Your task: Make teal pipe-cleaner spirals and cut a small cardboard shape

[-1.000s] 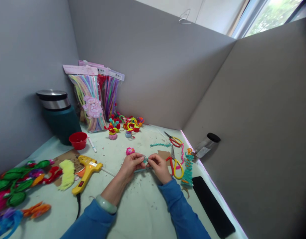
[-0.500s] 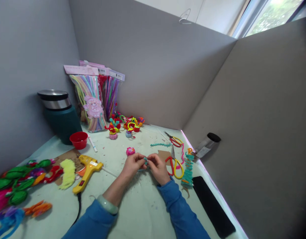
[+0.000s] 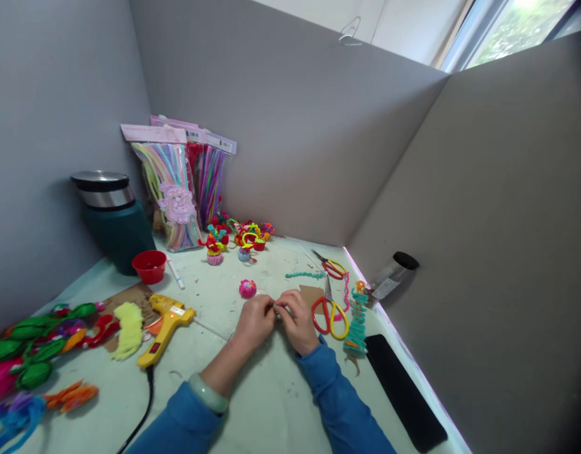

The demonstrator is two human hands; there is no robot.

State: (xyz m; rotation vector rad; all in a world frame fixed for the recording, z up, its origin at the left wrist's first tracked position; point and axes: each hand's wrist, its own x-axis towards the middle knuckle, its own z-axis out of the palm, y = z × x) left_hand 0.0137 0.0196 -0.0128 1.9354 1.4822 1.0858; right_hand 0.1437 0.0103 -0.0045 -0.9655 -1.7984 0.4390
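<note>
Over the middle of the table, my left hand and my right hand meet fingertip to fingertip. Both are closed in a pinch around a small piece of teal pipe cleaner, now almost wholly covered by the fingers. Just beyond my left hand sits a pink pipe-cleaner ball with small coloured spots. A brown cardboard piece lies beside my right hand, next to scissors with one red and one yellow handle. Farther back is a twisted teal pipe cleaner.
Left stand a yellow glue gun, a red cup and a teal bottle. Bags of pipe cleaners lean at the back. Right are pointed-tip scissors, a teal pipe-cleaner bundle and a black strip.
My hands have turned slightly and the fingers closed in, covering the teal piece that showed between them. My left hand has shifted a little, leaving the pink ball in fuller view.
</note>
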